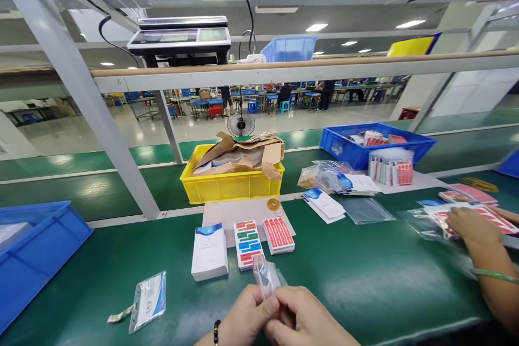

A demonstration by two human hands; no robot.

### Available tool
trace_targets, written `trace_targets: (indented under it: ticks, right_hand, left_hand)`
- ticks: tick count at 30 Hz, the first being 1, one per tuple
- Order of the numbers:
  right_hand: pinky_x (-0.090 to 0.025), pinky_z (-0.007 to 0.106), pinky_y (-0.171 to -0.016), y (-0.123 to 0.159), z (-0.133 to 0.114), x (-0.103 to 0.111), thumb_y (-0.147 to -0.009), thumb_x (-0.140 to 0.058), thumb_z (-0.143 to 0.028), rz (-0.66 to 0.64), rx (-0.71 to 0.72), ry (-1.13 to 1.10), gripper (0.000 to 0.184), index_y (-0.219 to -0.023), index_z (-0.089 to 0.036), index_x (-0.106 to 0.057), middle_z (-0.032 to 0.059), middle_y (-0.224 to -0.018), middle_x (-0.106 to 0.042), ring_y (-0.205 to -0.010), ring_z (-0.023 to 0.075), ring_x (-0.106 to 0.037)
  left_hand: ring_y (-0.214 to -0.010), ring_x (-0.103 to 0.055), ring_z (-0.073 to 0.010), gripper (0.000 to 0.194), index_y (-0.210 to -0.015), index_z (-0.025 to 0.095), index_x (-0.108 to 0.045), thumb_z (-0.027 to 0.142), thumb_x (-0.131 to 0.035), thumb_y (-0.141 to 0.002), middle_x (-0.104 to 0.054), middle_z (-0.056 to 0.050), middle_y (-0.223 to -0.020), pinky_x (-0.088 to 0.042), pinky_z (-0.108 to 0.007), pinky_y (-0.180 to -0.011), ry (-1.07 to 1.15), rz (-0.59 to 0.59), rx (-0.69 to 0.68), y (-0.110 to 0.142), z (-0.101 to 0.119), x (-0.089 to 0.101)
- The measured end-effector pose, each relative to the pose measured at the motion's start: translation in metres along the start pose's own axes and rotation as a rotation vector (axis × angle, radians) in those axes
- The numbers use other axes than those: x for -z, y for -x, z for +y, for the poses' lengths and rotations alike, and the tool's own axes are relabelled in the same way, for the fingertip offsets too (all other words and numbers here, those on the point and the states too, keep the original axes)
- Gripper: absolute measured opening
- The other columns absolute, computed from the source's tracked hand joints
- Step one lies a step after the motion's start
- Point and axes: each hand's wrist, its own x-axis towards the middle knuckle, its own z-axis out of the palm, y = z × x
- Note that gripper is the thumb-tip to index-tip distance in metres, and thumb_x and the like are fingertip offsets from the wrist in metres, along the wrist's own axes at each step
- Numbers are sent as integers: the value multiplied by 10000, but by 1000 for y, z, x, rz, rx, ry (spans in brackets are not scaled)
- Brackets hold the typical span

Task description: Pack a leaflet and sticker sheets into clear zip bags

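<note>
At the front middle, my left hand point(247, 313) and my right hand point(302, 313) meet with fingers pinched on a small clear plastic bag point(267, 277). The bag's upper part sticks out above the fingers; whether it holds anything I cannot tell. Just beyond it lie a stack of white-and-blue booklets point(210, 253), a stack of cards with red, green and blue marks point(247, 241) and a stack of red-striped stickers point(279, 233). To the left of my hands, an ID badge in a clear sleeve point(150, 301) with a metal clip rests on the green table point(344, 286).
A yellow bin point(231, 186) with brown paper stands behind the stacks. Blue bins point(36, 259) sit at left and back right, near clear bags point(367, 211) and filled packets point(391, 167). At right, a co-worker's hand point(472, 224) handles red-and-white sheets. A metal shelf holds a scale point(180, 38).
</note>
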Motion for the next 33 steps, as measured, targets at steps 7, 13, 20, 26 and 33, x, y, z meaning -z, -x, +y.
trace_targets:
  ticks: [7, 13, 20, 26, 33]
  right_hand:
    - [-277, 168, -445, 3, -11, 7, -677, -484, -223, 26, -92, -116, 115, -595, -171, -422, -42, -529, -483, -492, 71, -417]
    - [-274, 164, -439, 3, -10, 4, -660, -484, -203, 52, -68, -176, 221, -512, -175, -322, -50, -488, -461, -467, 60, -407]
    - [-203, 172, -405, -3, 0, 7, -568, -552, -185, -31, -96, -65, 253, -438, -152, -338, -59, -461, -369, -453, 46, -323]
    - [-289, 176, -451, -6, 5, 8, -611, -431, -137, -148, -81, -156, 145, -492, -126, -513, -21, -479, -481, -470, 78, -422]
    - [-367, 208, -538, -2, 10, 26, -758, -397, -286, -235, -19, -223, 285, -616, -125, -584, 25, -593, -554, -551, 111, -477]
  left_hand:
    - [-445, -466, -78, 270, -665, 111, -618, 380, -604, -684, -555, -26, -553, -336, -179, -445, 191, 125, 72, 3, -2, -1]
    - [-457, -467, -76, 391, -638, 92, -593, 479, -643, -620, -535, -31, -562, -335, -175, -441, 174, 80, 22, 4, -6, -1]
    - [-551, -506, -105, 319, -568, 99, -499, 362, -672, -619, -577, -46, -602, -368, -204, -514, 62, 136, -39, -5, -2, -6]
    - [-457, -487, -96, 462, -484, 124, -420, 488, -702, -511, -516, -16, -489, -338, -189, -425, 20, 210, 9, -14, -8, -4]
    - [-434, -477, -79, 541, -578, 115, -447, 626, -619, -530, -500, -6, -500, -354, -191, -440, 89, 78, -21, -18, -15, 0]
